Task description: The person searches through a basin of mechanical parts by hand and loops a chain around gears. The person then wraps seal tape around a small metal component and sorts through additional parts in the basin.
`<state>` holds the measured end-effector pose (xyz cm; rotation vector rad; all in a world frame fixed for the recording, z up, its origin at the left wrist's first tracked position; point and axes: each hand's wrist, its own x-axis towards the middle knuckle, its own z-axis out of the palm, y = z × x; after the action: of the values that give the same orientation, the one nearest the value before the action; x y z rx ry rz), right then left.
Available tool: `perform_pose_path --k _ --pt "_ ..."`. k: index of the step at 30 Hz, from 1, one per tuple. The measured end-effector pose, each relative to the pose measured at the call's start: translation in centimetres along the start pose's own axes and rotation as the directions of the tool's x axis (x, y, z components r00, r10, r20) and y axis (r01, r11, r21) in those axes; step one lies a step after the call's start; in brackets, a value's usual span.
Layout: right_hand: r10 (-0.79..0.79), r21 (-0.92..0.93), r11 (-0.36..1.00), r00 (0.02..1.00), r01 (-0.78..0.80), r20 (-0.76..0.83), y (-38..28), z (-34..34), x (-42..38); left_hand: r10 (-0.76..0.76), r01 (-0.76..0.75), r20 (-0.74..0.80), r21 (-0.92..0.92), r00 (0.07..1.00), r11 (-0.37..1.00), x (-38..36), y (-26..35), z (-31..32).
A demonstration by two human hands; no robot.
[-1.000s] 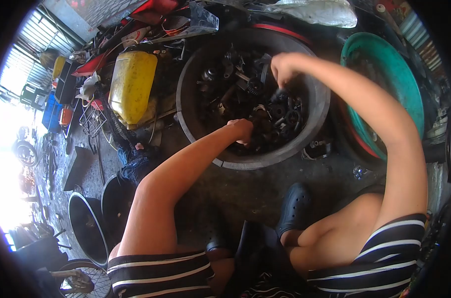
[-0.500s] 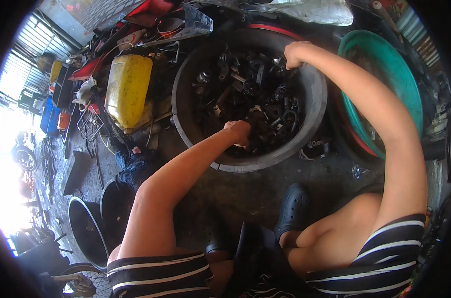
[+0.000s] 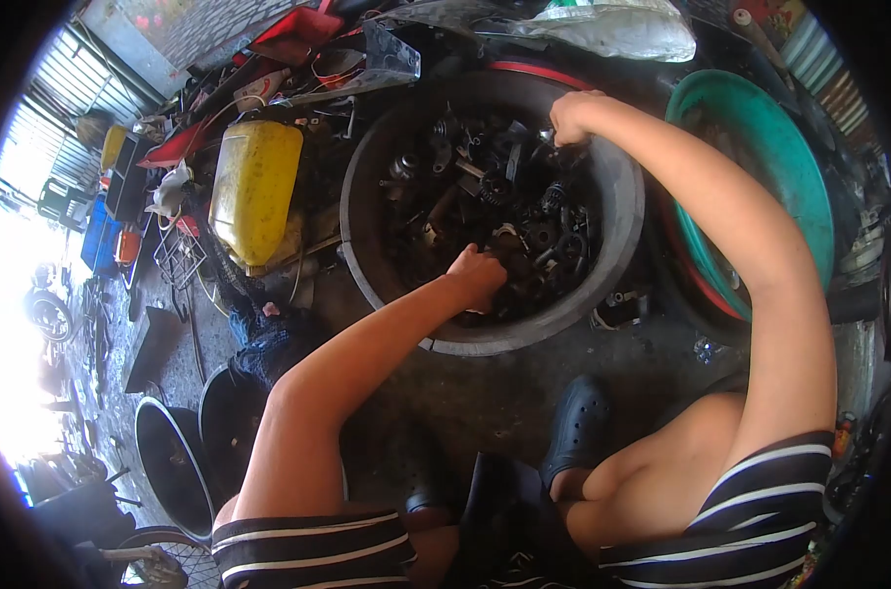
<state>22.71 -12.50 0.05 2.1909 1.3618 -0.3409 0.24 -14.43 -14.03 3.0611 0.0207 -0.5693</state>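
Note:
A wide dark grey tub [image 3: 355,245] holds a heap of greasy metal parts [image 3: 499,187], with gears and shafts among them. My left hand [image 3: 478,277] is down in the near side of the tub, its fingers curled among the parts. The fingertips and whatever they grip are hidden. At the far right inner side of the tub, my right hand [image 3: 571,118] is closed, with its fingers pointing down beside a shiny metal piece [image 3: 547,134]. What those fingers hold cannot be made out.
A yellow jerrycan [image 3: 256,191] stands left of the tub, and a green basin [image 3: 764,177] leans at its right. Dark buckets [image 3: 176,456] sit at the lower left. A loose metal part [image 3: 620,309] lies by the tub. My clog [image 3: 578,422] is on the floor.
My left hand has shifted slightly right among the parts. The right hand stays at the far right of the tub, its fingers a little farther left. The whole view has tilted slightly.

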Motion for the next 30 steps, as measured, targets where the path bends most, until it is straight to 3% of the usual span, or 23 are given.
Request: perform_pose_path --k 4,6,8,9,11,13,14,16,17,19,21,23,25,26,28,30 --pt "-0.017 -0.016 1.000 1.000 0.017 0.027 0.1 -0.1 -0.2 -0.040 0.040 0.006 0.022 0.999 0.999 0.0 -1.3 -2.3" --pt "-0.012 -0.008 1.000 0.999 0.012 0.033 0.1 -0.3 -0.5 -0.131 0.131 0.019 0.006 0.991 0.991 -0.2 -2.3 -4.6" --pt "-0.008 0.001 1.000 0.999 0.007 0.039 0.2 -0.3 -0.4 -0.265 0.258 -0.098 -0.074 0.959 0.963 -0.4 -3.9 -6.7" --pt "-0.014 -0.011 1.000 1.000 0.014 0.028 0.4 -0.2 -0.1 -0.296 0.260 -0.324 -0.152 0.899 0.954 -0.3 -5.1 -6.7" --pt "-0.019 -0.026 0.999 1.000 0.020 0.016 0.4 0.0 0.2 -0.372 0.237 -0.656 -0.289 0.657 0.928 0.4 -7.7 -6.2" --pt "-0.025 -0.038 0.999 1.000 0.026 0.009 0.2 0.1 0.1 -0.471 0.321 -0.708 -0.348 0.526 0.881 -0.3 -8.4 -7.7" --pt "-0.025 -0.042 0.999 1.000 0.025 0.008 0.1 0.3 -0.1 -0.473 0.321 -0.709 -0.350 0.523 0.880 -0.6 -8.7 -7.6" --pt "-0.076 -0.070 0.995 0.997 0.075 -0.019 0.0 1.1 -0.1 -0.499 0.382 -0.618 -0.323 0.608 0.866 -1.0 -9.1 -6.9" --pt "-0.077 -0.072 0.995 0.997 0.075 -0.019 -0.1 1.6 0.0 -0.500 0.382 -0.618 -0.325 0.606 0.865 -1.0 -8.9 -6.3" --pt "-0.225 -0.087 0.969 0.970 0.233 0.094 -0.1 3.1 0.5 -0.445 0.360 -0.488 -0.262 0.751 0.895 -1.4 -8.3 -5.0" --pt "-0.354 -0.054 0.933 0.935 0.355 0.014 -0.4 5.1 0.4 -0.381 0.338 -0.239 -0.204 0.893 0.919 -1.6 -7.0 -4.2" --pt "-0.460 -0.068 0.886 0.888 0.460 0.005 -0.8 6.6 0.3 -0.226 0.226 0.028 -0.243 0.974 0.943 -2.2 -5.5 -3.8" --pt "-0.517 -0.119 0.847 0.855 0.517 0.035 -1.4 7.8 0.0 -0.071 0.108 0.148 -0.261 0.986 0.959 -2.1 -4.4 -2.0" --pt "-0.502 -0.127 0.852 0.861 0.508 0.078 -1.7 8.0 -0.1 -0.080 0.116 0.143 -0.263 0.986 0.958 -2.0 -3.8 -1.3" --pt "-0.492 -0.170 0.849 0.866 0.500 0.090 -2.1 8.4 -0.8 0.021 -0.023 0.231 0.004 0.973 1.000 -1.9 -2.4 -0.6" --pt "-0.504 -0.190 0.841 0.861 0.506 0.062 -2.3 8.6 -0.5 0.018 -0.023 0.208 0.022 0.978 0.999 -1.9 -1.7 0.1"
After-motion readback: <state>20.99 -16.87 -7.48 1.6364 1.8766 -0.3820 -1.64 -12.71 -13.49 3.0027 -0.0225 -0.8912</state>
